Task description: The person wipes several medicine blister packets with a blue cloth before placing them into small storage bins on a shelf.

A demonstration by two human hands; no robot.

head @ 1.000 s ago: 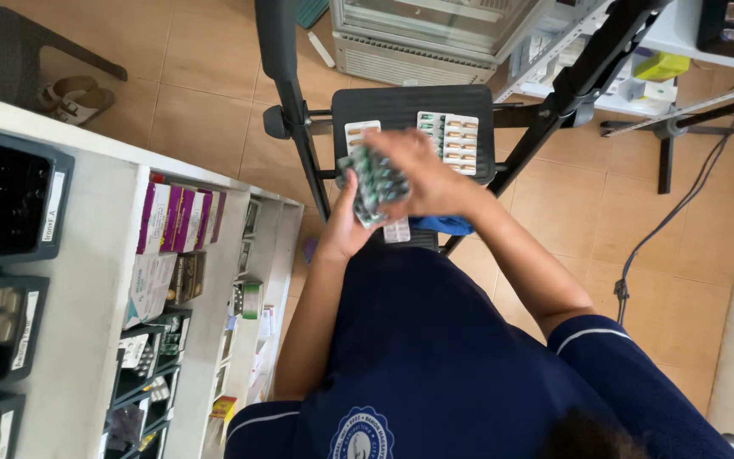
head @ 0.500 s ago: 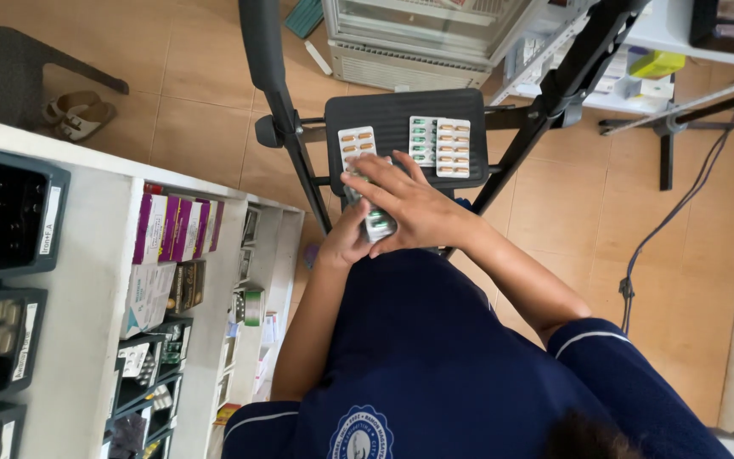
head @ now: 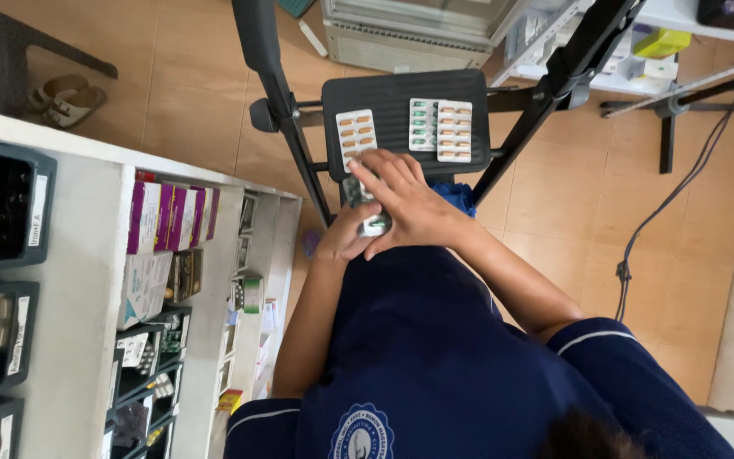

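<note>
**A:** What's going on at the stand?

**B:** The person in the dark blue top is standing over a small black tray [head: 401, 89] that is sitting on a black stand. Both hands are meeting just below the tray's near edge, and between them they are holding a small stack of blister packs [head: 365, 204].

**A:** How are the fingers sitting?

**B:** The left hand [head: 346, 242] is cupping the stack from underneath, fingers curled up around its lower end. The right hand [head: 409, 204] is lying over the top, fingers spread and bent, the tips pressing down on the uppermost pack. Only slivers of the stack are showing between the two hands.

**A:** Anything on the tray itself?

**B:** Three packs are lying flat. A blister pack of orange capsules [head: 356, 136] is resting at the left, just above the right hand's fingertips. Further right, a green-and-white capsule pack [head: 422, 124] and another orange capsule pack [head: 455, 131] are lying side by side, touching or nearly so.

**A:** And around the person?

**B:** To their left a white shelf unit [head: 78, 280] is holding rows of medicine boxes [head: 167, 217], purple ones standing upright on top. A pair of sandals [head: 65, 98] is lying on the tiled floor beyond it.
</note>
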